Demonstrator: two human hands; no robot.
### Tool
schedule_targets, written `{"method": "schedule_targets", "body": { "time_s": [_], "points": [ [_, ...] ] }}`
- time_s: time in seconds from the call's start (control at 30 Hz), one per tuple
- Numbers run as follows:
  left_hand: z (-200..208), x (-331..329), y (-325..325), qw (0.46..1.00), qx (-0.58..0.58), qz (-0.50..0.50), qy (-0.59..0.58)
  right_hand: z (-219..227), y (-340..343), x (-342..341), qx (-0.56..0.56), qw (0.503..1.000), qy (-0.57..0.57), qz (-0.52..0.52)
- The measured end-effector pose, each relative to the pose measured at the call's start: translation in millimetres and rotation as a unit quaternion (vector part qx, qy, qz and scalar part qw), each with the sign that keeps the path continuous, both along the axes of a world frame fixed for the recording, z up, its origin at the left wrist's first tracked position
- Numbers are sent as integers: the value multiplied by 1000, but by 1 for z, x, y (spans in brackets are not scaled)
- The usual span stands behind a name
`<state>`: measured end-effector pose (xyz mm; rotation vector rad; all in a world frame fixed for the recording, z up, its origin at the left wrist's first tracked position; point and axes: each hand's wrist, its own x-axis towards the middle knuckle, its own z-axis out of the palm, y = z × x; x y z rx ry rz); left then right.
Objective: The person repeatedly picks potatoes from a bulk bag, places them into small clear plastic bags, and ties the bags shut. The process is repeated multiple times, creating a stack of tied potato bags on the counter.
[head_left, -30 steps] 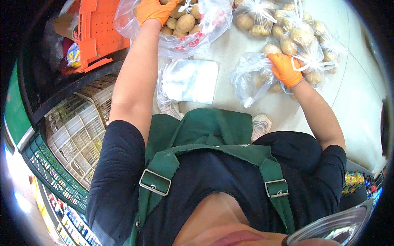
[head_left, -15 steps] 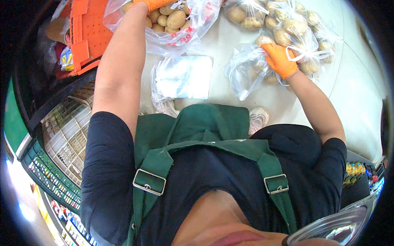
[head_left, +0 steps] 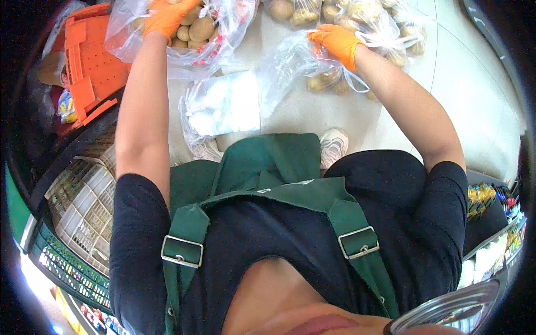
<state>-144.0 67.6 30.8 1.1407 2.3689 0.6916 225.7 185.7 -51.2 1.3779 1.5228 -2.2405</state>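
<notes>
My left hand [head_left: 166, 19], in an orange glove, reaches into a large clear bag [head_left: 218, 61] of loose potatoes [head_left: 201, 29] at the upper left. The top edge cuts off part of its fingers, so its grip is unclear. My right hand [head_left: 338, 46], also gloved in orange, is closed on a thin clear plastic bag [head_left: 282, 64], which stretches down and left from the fingers. No potatoes show in its stretched part. Just below the right hand lie potatoes [head_left: 328, 81], partly covered by plastic.
Tied bags of potatoes [head_left: 363, 14] crowd the upper right. A stack of clear plastic bags [head_left: 229, 103] lies on the pale floor [head_left: 391, 125] before my shoes [head_left: 334, 144]. To the left are an orange crate [head_left: 97, 61], a pale crate [head_left: 86, 209] and a green crate [head_left: 72, 265].
My right hand has moved up and left from the tied potato bags, drawing the clear plastic bag along and stretching it. My left hand stays at the large potato bag. The whole view has shifted.
</notes>
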Motion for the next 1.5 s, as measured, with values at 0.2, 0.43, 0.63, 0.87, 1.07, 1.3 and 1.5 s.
{"method": "schedule_targets", "body": {
  "time_s": [0.2, 0.43, 0.63, 0.87, 1.07, 1.3, 1.5],
  "points": [
    [29, 115, -106, 903, 198, -133, -358, -9, -26, 1, -101, 994, -17, -47],
    [-69, 222, -77, 737, 162, 50, -654, -8, -44, 18, 16, 996, -60, 71],
    [-90, 187, -64, 927, -253, -259, 95, 52, -25, 42, 556, 787, -86, 254],
    [-43, 158, -83, 922, -216, -321, 20, 66, 0, 33, -43, 997, 67, -15],
    [5, 59, -52, 989, 65, 43, -125, 60, -20, 35, -136, 962, 228, -69],
    [-31, 30, 6, 951, -242, -35, 189, 74, -32, 37, -135, 978, 158, -25],
    [-11, 60, -5, 972, -178, -19, 153, 76, -38, 43, -138, 968, 202, -47]
  ]
}}
